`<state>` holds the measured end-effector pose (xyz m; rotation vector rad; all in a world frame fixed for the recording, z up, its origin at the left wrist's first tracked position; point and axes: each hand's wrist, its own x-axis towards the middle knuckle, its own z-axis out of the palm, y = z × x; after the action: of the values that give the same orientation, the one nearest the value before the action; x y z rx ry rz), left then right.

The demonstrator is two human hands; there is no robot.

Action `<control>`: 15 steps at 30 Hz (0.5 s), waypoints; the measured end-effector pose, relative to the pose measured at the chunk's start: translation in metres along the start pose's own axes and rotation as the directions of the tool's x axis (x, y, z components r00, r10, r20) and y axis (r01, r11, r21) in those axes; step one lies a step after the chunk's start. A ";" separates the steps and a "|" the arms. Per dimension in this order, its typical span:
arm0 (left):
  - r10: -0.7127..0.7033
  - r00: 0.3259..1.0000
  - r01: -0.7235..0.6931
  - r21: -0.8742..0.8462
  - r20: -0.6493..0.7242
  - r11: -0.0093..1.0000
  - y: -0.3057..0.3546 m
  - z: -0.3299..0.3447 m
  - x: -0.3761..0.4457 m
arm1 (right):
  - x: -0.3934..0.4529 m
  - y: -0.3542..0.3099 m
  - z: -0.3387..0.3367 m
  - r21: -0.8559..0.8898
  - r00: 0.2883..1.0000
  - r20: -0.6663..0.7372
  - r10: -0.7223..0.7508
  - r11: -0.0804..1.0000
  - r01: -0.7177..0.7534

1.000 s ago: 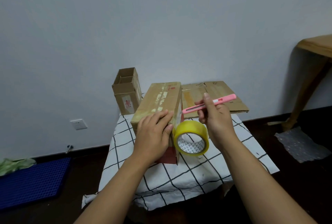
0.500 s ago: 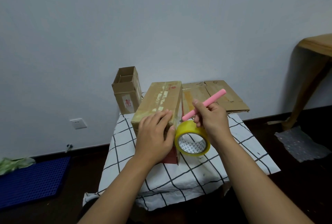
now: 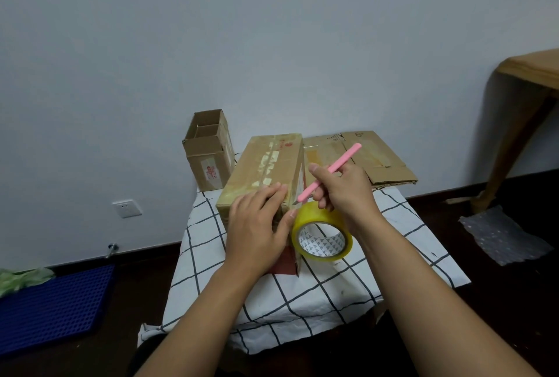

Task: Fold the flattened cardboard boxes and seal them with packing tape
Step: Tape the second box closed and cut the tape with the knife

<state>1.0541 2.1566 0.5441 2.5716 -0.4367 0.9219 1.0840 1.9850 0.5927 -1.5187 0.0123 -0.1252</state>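
Checked cloth (image 3: 402, 227) covers the table; left hand (image 3: 257, 225) presses flat on the box (image 3: 266, 171); right hand (image 3: 341, 192) grips the pink cutter (image 3: 329, 172), which should slice the taut tape just above the roll (image 3: 322, 233).

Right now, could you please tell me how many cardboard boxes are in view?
3: one open box far left, one box under the left hand, one flattened box behind.
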 end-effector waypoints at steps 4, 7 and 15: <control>0.003 1.000 -0.003 -0.002 0.003 1.000 -0.001 0.000 -0.001 | -0.001 0.003 -0.001 0.051 0.999 -0.018 0.035 0.998 -0.034; 0.000 1.000 0.000 -0.003 0.004 1.000 -0.001 0.000 -0.001 | -0.001 0.007 -0.001 0.050 0.999 -0.029 0.016 0.999 -0.014; -0.001 1.000 0.001 -0.005 0.001 1.000 -0.001 0.000 -0.001 | -0.002 0.011 0.002 0.027 0.997 -0.068 -0.036 0.999 0.038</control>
<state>1.0541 2.1571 0.5431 2.5681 -0.4376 0.9180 1.0825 1.9875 0.5814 -1.4861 0.0366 -0.2057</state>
